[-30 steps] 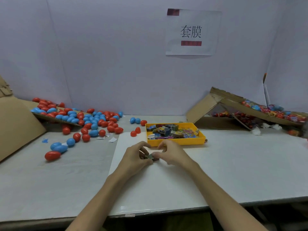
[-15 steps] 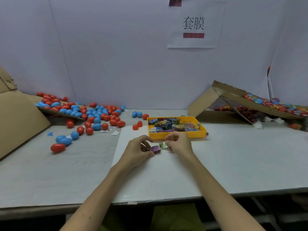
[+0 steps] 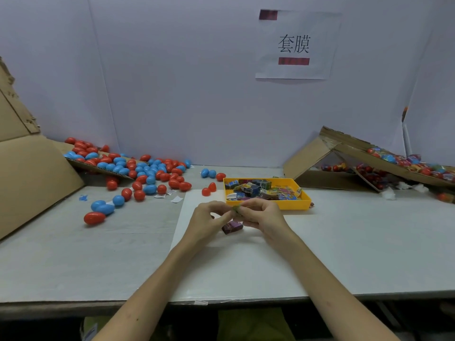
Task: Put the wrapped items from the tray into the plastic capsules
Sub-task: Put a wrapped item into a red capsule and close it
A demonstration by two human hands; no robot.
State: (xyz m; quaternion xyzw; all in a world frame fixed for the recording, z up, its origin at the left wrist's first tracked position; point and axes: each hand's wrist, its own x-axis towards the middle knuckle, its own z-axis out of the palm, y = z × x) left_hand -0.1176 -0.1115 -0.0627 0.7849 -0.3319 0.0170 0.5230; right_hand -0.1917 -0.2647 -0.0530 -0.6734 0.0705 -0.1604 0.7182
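Observation:
A yellow tray (image 3: 305,201) holds several small wrapped items (image 3: 258,190) in mixed colours. Just in front of it, my left hand (image 3: 209,221) and my right hand (image 3: 263,217) meet above the table and pinch a small green wrapped item (image 3: 236,208) between their fingertips. A purple wrapped item (image 3: 232,227) lies on the white sheet (image 3: 236,262) below the hands. Red and blue egg-shaped plastic capsules (image 3: 147,178) are scattered at the back left, some on a cardboard flap.
Two red capsules (image 3: 208,190) sit just left of the tray. A large cardboard piece (image 3: 29,178) leans at the far left. At the right a collapsed cardboard box (image 3: 344,166) holds several film-wrapped capsules (image 3: 406,163). The table's front edge runs below my forearms.
Both hands have lifted off the table and come together on the green item. The purple item, earlier at my left fingertips, now lies free on the sheet.

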